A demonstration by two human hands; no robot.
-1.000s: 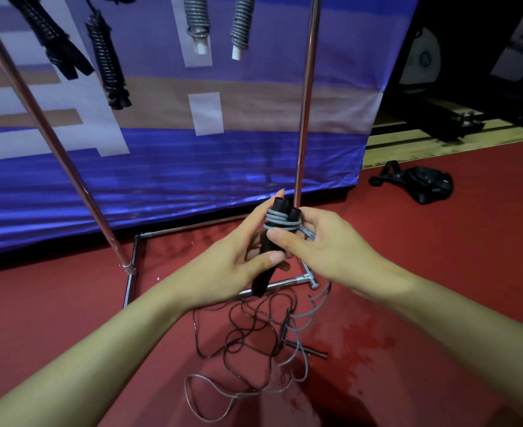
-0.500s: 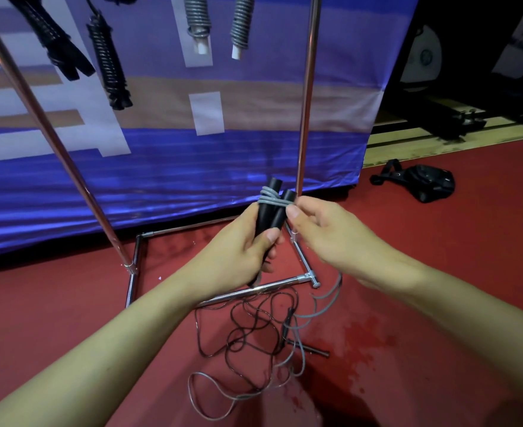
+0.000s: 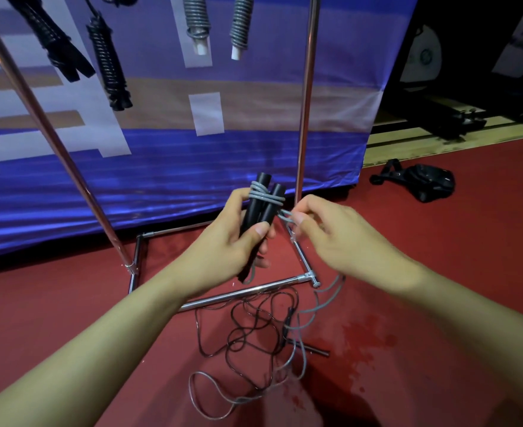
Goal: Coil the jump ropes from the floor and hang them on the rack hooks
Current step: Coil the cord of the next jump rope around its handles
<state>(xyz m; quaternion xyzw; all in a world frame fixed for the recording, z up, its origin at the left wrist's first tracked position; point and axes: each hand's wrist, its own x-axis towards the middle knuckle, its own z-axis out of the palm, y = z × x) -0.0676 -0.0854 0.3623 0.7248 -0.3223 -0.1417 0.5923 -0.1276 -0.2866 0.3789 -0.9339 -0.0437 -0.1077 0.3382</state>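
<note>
Slack is the main hazard: the left hand (image 3: 223,241) grips the two black handles (image 3: 261,204) upright in front of the rack, while the right hand (image 3: 324,229) pinches the grey cord (image 3: 284,214) just beside the few wraps near their tops. Most of that cord lies on the red floor (image 3: 439,303), tangled with a black jump rope (image 3: 254,328). Pulling could probably drag the black rope up or snag the rack's base bar (image 3: 241,293), and loosened tension would likely let the wraps slip off.

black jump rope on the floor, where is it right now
In the head view the black jump rope lies tangled low centre, just in front of the rack base bar, under both hands.
</note>
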